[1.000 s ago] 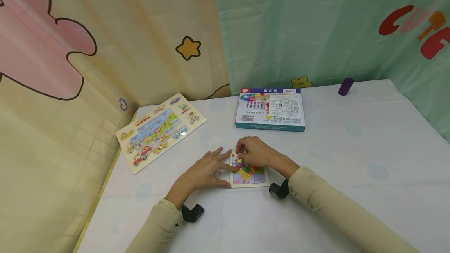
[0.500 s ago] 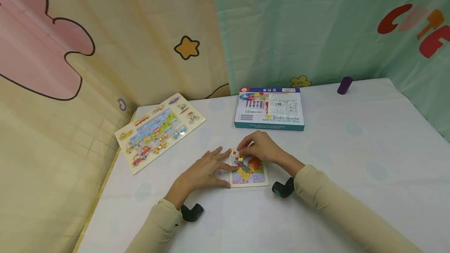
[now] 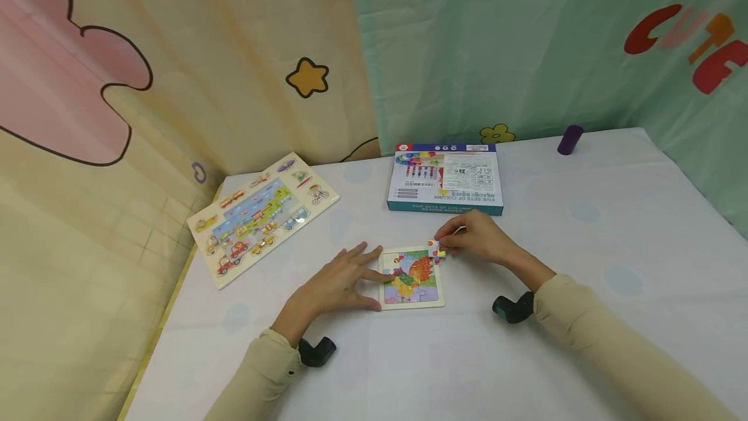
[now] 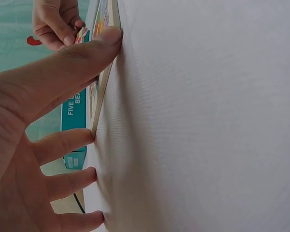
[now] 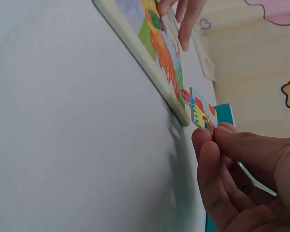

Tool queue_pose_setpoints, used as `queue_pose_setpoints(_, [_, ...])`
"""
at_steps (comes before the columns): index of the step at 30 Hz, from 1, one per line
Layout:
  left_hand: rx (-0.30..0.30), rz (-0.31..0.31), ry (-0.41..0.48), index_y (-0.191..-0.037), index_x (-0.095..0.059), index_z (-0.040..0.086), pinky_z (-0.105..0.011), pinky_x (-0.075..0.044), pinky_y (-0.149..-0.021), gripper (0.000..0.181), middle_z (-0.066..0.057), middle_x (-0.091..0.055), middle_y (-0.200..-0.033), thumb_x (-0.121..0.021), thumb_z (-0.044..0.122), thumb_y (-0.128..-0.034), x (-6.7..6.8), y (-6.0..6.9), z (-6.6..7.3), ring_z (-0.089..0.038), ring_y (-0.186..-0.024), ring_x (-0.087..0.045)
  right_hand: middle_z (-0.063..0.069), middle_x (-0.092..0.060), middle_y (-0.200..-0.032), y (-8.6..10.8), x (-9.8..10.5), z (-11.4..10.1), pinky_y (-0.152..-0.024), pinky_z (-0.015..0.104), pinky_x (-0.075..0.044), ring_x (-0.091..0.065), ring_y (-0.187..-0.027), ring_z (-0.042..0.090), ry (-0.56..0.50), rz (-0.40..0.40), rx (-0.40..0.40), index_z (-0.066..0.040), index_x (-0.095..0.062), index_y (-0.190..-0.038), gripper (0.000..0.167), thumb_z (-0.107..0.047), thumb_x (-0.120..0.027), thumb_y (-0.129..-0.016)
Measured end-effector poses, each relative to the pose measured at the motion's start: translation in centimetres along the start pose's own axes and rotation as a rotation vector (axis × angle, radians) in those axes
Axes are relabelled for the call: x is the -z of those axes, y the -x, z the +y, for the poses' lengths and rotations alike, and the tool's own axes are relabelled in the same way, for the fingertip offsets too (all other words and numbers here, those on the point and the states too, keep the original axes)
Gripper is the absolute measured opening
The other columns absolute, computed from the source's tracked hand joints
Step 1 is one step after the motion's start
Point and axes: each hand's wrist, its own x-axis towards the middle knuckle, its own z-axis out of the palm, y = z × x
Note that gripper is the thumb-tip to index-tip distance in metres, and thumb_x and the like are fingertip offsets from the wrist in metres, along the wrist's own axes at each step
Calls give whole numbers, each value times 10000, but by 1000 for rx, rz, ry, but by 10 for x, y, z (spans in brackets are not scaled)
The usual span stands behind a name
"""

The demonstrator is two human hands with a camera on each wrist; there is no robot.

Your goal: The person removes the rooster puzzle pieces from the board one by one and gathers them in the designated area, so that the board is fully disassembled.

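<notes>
A small framed jigsaw puzzle [image 3: 409,278] with a rooster picture lies flat on the table. My left hand [image 3: 341,283] rests spread over its left side; in the left wrist view the thumb [image 4: 108,38] touches the frame's edge and other fingertips touch the cloth. Over the puzzle's upper right corner, my right hand [image 3: 479,238] pinches a puzzle piece [image 5: 203,108] between thumb and fingers. The piece is printed in red, yellow and pale blue, and is held tilted above the surface. A spot at the puzzle's upper left looks pale, without picture detail.
A larger vehicle peg puzzle board [image 3: 263,219] lies at the left. Behind the hands is a flat box [image 3: 445,178] of beaded columns. A purple cylinder [image 3: 570,140] stands at the table's far edge, near the printed curtain [image 3: 467,51].
My right hand has lifted the puzzle piece from the puzzle's upper left and carried it right to the upper right corner. The left hand stays on the frame.
</notes>
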Motion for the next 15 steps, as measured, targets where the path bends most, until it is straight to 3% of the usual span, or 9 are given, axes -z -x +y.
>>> queue_pose_setpoints(7, [-3, 5, 26, -1276, -679, 296, -636, -186, -1132, 562, -73, -342, -1569, -824, 446, -754, -1, -1, -1, -359, -1475, -188, 90, -716, -958, 14, 20, 16, -664, 247, -542, -633, -757, 178, 43, 22, -45, 20, -730, -1043, 162, -70, -659, -929])
queue_pose_setpoints(15, [0, 4, 44, -1279, -678, 291, -627, -169, -1141, 556, -71, -336, -1573, -826, 427, -761, -1, 0, -1, -354, -1479, -176, 92, -721, -977, 22, 26, 23, -647, 238, -523, -618, -788, 183, 68, 34, -52, 15, -737, -1031, 152, -62, -663, -924])
